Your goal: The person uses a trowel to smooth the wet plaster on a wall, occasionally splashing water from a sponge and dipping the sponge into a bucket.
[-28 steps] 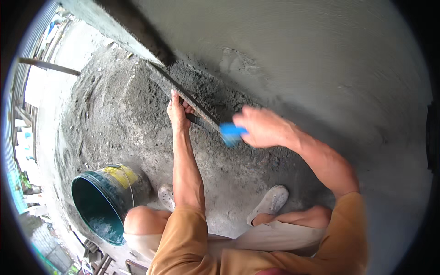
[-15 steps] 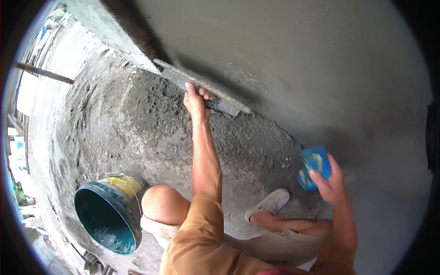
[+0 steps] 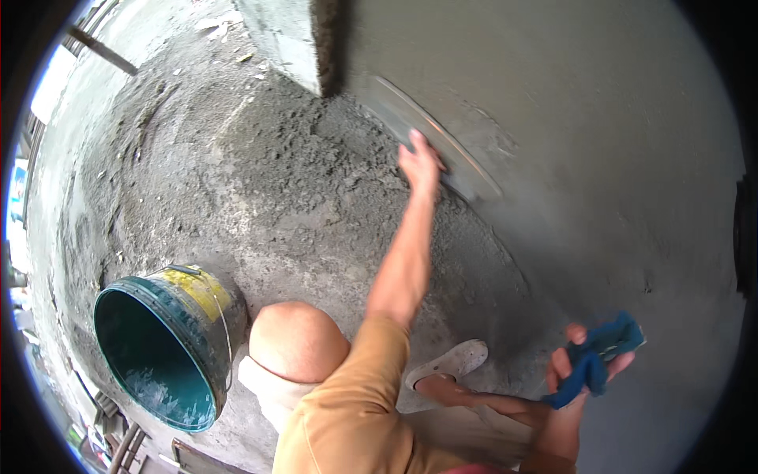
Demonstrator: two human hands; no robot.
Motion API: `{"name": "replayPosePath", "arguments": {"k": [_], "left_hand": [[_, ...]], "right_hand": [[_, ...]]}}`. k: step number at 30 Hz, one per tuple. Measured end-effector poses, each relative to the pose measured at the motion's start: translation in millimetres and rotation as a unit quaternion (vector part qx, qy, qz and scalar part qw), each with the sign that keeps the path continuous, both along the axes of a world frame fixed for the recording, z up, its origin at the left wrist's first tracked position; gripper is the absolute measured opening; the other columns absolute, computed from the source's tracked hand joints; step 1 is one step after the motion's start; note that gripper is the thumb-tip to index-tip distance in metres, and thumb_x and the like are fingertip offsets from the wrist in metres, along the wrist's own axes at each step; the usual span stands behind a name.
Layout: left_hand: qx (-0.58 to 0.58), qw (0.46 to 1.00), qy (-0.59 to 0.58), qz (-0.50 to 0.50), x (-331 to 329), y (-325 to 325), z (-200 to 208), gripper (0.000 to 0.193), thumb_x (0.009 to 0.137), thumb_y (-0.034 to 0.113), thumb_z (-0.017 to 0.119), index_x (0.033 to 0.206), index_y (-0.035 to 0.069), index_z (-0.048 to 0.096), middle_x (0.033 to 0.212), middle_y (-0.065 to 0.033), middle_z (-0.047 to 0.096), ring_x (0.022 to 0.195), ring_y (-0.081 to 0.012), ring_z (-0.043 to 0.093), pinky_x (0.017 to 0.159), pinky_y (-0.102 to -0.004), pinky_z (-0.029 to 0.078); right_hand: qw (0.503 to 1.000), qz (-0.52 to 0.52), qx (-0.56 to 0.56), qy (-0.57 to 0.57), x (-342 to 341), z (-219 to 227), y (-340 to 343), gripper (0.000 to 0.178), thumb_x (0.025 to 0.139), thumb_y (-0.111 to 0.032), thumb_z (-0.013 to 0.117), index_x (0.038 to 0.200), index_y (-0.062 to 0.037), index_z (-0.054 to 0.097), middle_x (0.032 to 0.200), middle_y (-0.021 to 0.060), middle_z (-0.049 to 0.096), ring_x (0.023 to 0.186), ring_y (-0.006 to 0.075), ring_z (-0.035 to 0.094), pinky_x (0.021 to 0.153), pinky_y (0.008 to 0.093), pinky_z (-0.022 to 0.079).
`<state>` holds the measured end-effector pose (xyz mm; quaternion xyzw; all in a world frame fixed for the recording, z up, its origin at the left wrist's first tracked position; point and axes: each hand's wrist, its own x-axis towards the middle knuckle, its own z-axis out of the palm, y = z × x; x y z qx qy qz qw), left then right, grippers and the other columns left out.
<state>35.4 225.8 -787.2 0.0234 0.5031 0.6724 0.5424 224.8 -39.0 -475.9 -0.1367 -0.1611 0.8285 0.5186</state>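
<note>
My left hand (image 3: pixel 421 166) grips a long, thin plastering trowel (image 3: pixel 450 146) from its near side, and the handle is hidden in my fingers. Its long blade lies along the foot of the grey wet-plastered wall (image 3: pixel 568 103). Off to the right, my right hand (image 3: pixel 559 370) is closed round a blue hand-sized piece (image 3: pixel 606 341) with a darker part hanging below. What kind of thing that is, I cannot make out. Loose wet mortar (image 3: pixel 332 146) lies on the ground beside the trowel.
A bucket (image 3: pixel 197 296) with a yellow patch, teal inside and a wire handle, stands tilted in view left of my knee. A pale block-like column (image 3: pixel 280 39) juts out beyond the trowel. A wooden stick (image 3: pixel 103 51) and scrap timber (image 3: pixel 126 450) lie at the left.
My left hand has moved right with the trowel, which now lies flatter against the wall. The right hand has come lower and turned, tilting the blue piece. The view has shifted too.
</note>
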Motion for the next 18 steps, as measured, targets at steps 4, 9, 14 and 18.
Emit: {"name": "replayPosePath", "arguments": {"k": [4, 9, 14, 18], "left_hand": [[-0.014, 0.997, -0.070, 0.011, 39.7, -34.6, -15.5, 0.036, 0.103, 0.041, 0.056, 0.103, 0.006, 0.047, 0.058, -0.0028, 0.051, 0.040, -0.0134, 0.046, 0.036, -0.0305, 0.041], [0.008, 0.999, 0.013, 0.028, -19.8, 9.4, -24.8, 0.035, 0.103, 0.038, 0.056, 0.092, 0.007, 0.046, 0.059, -0.0021, 0.051, 0.042, -0.0108, 0.047, 0.035, -0.0282, 0.040], [0.011, 1.000, 0.001, 0.013, -69.0, 34.1, -25.1, 0.035, 0.103, 0.038, 0.056, 0.096, 0.004, 0.046, 0.059, -0.0030, 0.051, 0.043, -0.0118, 0.048, 0.038, -0.0286, 0.043], [0.071, 0.997, 0.013, 0.024, -80.3, 40.8, -17.8, 0.033, 0.104, 0.036, 0.054, 0.097, 0.004, 0.046, 0.059, -0.0030, 0.051, 0.043, -0.0119, 0.047, 0.038, -0.0289, 0.043]], "right_hand": [[0.996, 0.024, 0.054, -0.069, -9.8, -0.8, 23.3, 0.073, 0.098, -0.060, 0.052, 0.154, -0.0169, 0.036, 0.145, 0.0154, 0.032, 0.111, 0.0449, 0.055, 0.092, 0.0607, 0.052], [0.997, -0.015, 0.022, -0.079, 3.7, -12.9, 1.4, 0.072, 0.096, -0.062, 0.054, 0.151, -0.0188, 0.038, 0.145, 0.0218, 0.032, 0.116, 0.0526, 0.053, 0.090, 0.0631, 0.054], [0.996, -0.029, 0.022, -0.076, 18.1, -4.7, -13.3, 0.072, 0.097, -0.065, 0.050, 0.150, -0.0180, 0.039, 0.145, 0.0193, 0.033, 0.114, 0.0484, 0.055, 0.085, 0.0614, 0.055], [0.997, -0.072, 0.004, -0.025, 29.0, -4.4, -27.0, 0.081, 0.093, -0.074, 0.045, 0.149, -0.0163, 0.042, 0.146, 0.0115, 0.035, 0.106, 0.0394, 0.056, 0.080, 0.0565, 0.054]]}}
